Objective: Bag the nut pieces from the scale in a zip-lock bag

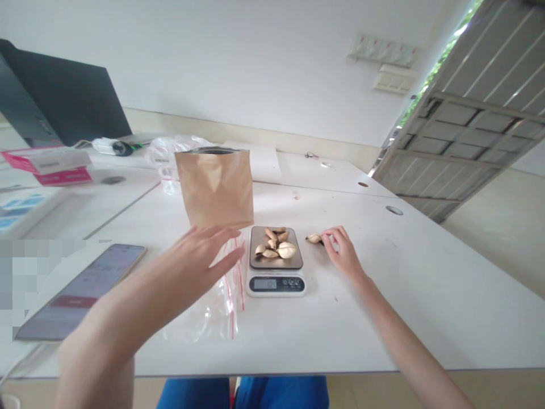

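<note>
**Nuts on the scale, one more at the fingertips**

A white table (383, 295) carries everything. Toward its back edge, near the middle, a brown paper pouch (216, 187) stands upright with its mouth open. Near the left front corner lies a smartphone (85, 287), screen up. The left hand (200, 255) hovers in front of the pouch, fingers spread and released, grasping nothing; beneath it a clear zip bag with red stripes (221, 301) lies flat toward the front edge. Just right of the bag sits a small kitchen scale (276, 262) with several pale nuts (276, 245) piled on its platform. The right hand (343, 253) rests on the table beside the scale, fingertips pinching a single nut (314, 238) lying on the surface.
</note>
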The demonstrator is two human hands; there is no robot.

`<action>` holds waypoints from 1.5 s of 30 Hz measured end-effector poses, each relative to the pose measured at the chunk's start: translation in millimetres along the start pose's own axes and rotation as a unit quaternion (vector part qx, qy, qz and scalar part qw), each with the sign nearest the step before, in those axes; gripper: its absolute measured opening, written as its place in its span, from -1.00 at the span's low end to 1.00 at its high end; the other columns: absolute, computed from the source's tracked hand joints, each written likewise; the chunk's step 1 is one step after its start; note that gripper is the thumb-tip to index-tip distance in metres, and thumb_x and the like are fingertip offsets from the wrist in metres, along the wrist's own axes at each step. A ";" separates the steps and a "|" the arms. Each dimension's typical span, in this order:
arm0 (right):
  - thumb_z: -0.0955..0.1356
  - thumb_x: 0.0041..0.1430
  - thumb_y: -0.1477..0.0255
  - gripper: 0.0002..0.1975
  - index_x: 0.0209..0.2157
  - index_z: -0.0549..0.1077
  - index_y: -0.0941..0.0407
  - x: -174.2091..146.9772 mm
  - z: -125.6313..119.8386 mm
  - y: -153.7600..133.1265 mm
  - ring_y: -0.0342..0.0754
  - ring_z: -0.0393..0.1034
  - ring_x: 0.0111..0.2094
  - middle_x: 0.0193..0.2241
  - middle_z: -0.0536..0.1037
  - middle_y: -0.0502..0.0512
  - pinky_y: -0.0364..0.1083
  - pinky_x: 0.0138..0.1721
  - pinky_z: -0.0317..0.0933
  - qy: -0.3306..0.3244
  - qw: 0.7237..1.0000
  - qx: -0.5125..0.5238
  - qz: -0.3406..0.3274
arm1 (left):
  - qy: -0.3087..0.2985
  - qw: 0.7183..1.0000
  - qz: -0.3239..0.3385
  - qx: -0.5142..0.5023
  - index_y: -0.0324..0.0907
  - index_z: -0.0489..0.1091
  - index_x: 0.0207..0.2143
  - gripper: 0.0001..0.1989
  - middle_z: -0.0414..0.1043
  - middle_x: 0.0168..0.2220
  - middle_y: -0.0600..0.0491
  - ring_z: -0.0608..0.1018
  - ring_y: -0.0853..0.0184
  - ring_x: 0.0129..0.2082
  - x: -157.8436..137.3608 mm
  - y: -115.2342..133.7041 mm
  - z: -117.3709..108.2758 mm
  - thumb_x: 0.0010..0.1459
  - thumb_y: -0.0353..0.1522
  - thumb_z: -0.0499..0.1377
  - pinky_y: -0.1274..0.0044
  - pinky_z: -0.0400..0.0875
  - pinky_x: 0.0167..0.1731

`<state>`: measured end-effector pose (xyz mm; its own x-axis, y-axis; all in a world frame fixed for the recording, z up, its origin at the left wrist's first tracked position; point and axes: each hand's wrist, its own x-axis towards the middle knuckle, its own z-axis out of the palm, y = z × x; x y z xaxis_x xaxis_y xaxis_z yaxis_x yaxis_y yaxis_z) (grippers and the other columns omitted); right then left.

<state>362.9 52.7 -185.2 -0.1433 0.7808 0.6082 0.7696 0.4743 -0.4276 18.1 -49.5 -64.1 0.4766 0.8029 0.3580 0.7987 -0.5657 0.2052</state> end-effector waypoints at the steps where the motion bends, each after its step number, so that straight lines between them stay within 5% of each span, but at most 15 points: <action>1: 0.19 0.27 0.32 -0.79 -0.33 0.37 0.09 -0.9 0.6 -1.9 0.00 0.31 -0.28 -0.33 0.41 0.15 -0.01 -0.24 0.25 -0.004 1.000 0.005 0.004 | -0.020 1.000 0.013 0.004 -0.03 0.45 -0.09 -0.52 0.40 0.08 0.03 0.36 0.10 0.15 -4.2 -6.4 13.7 0.18 -0.36 -0.23 0.14 0.15 0.17; 4: 0.19 0.28 0.32 -0.79 -0.33 0.37 0.10 -2.9 0.9 -6.3 0.01 0.33 -0.24 -0.32 0.42 0.16 0.00 -0.20 0.26 -0.006 1.000 0.017 -0.004 | -0.072 0.996 -0.015 0.044 -0.09 0.42 -0.01 -0.50 0.31 0.16 -0.07 0.21 0.02 0.24 -22.6 -28.0 60.9 0.20 -0.35 -0.22 0.05 0.08 0.18; 7: 0.18 0.29 0.34 -0.79 -0.33 0.37 0.10 -3.7 2.3 -8.3 0.02 0.34 -0.22 -0.32 0.43 0.17 0.02 -0.17 0.27 -0.009 0.999 0.032 -0.021 | -0.045 0.990 -0.108 0.085 -0.28 0.24 0.17 -0.40 0.23 0.20 -0.25 0.17 -0.06 0.25 -39.4 -46.7 107.8 0.22 -0.11 -0.14 0.09 0.18 0.14; 11: 0.18 0.28 0.35 -0.79 -0.34 0.37 0.09 -5.6 7.3 -10.2 0.02 0.36 -0.21 -0.32 0.48 0.17 0.02 -0.16 0.28 -0.019 0.999 0.046 -0.023 | -0.041 0.991 -0.101 0.083 -0.36 0.13 0.23 -0.30 0.11 0.24 -0.33 0.13 -0.05 0.26 -47.5 -65.6 138.3 0.22 -0.04 -0.13 0.17 0.22 0.14; 20: 0.15 0.30 0.34 -0.78 -0.24 0.35 0.12 -14.1 12.4 -23.6 -0.07 0.39 -0.34 -0.26 0.52 0.17 -0.10 -0.30 0.26 -0.090 0.994 0.066 0.011 | -0.117 0.986 -0.104 0.055 -0.36 0.16 0.22 -0.34 0.09 0.27 -0.21 0.14 0.08 0.28 -39.4 -99.8 115.3 0.20 -0.11 -0.14 0.30 0.13 0.20; 25: 0.15 0.30 0.34 -0.77 -0.19 0.35 0.14 -13.7 13.1 -26.3 -0.06 0.38 -0.31 -0.24 0.51 0.19 -0.08 -0.25 0.26 -0.085 0.994 0.064 -0.001 | -0.071 0.993 -0.092 0.013 -0.09 0.40 0.04 -0.47 0.38 0.12 -0.03 0.35 0.13 0.17 -42.4 -115.2 102.1 0.20 -0.25 -0.22 0.26 0.22 0.14; 30: 0.15 0.30 0.31 -0.75 -0.23 0.37 0.12 -10.2 8.7 -44.8 -0.07 0.32 -0.39 -0.30 0.49 0.15 -0.08 -0.28 0.25 -0.035 0.996 0.082 0.002 | 0.034 0.986 -0.163 -0.021 -0.13 0.00 0.28 -0.39 0.16 0.26 -0.09 0.27 0.09 0.22 -33.1 -83.2 68.8 0.25 -0.10 -0.15 0.25 0.22 0.13; 34: 0.13 0.32 0.25 -0.68 -0.30 0.38 0.12 2.7 1.2 -102.0 -0.10 0.32 -0.39 -0.37 0.47 0.10 -0.12 -0.32 0.22 -0.064 0.984 0.168 -0.017 | 0.121 0.978 -0.157 -0.071 -0.13 -0.05 0.29 -0.39 0.17 0.25 -0.12 0.30 0.09 0.19 -16.5 -43.1 61.7 0.27 -0.08 -0.17 0.23 0.22 0.12; 37: 0.08 0.34 0.18 -0.60 -0.18 0.37 0.14 18.3 -2.6 -151.6 -0.11 0.37 -0.34 -0.37 0.47 0.07 -0.13 -0.31 0.21 -0.199 0.948 0.249 -0.012 | 0.149 0.980 -0.099 -0.088 -0.16 -0.08 0.31 -0.38 0.18 0.24 -0.15 0.32 0.09 0.18 -3.4 -21.8 72.2 0.28 -0.08 -0.17 0.23 0.24 0.10; 39: 0.15 0.30 0.17 -0.65 -0.17 0.37 0.12 29.0 -1.2 -174.6 -0.15 0.35 -0.40 -0.35 0.48 0.03 -0.15 -0.35 0.20 -0.231 0.928 0.293 -0.013 | 0.174 0.979 -0.049 -0.097 -0.19 -0.11 0.32 -0.35 0.21 0.22 -0.16 0.32 0.11 0.18 4.4 -12.6 79.1 0.28 -0.06 -0.19 0.27 0.26 0.10; 45: 0.27 0.21 0.29 -0.83 -0.30 0.33 0.11 54.6 17.4 -188.0 -0.16 0.34 -0.37 -0.36 0.46 0.01 -0.15 -0.33 0.21 -0.151 0.932 0.330 -0.020 | 0.246 0.954 -0.057 -0.160 -0.11 0.05 0.27 -0.48 0.25 0.21 -0.07 0.37 0.22 0.15 18.6 -4.1 78.5 0.32 -0.15 -0.18 0.39 0.32 0.06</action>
<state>199.6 13.2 -83.2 -0.4086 0.7883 0.4601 0.2230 0.5750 -0.7872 52.6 -17.5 -129.8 0.1000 0.7217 0.6849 0.6441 -0.5716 0.5083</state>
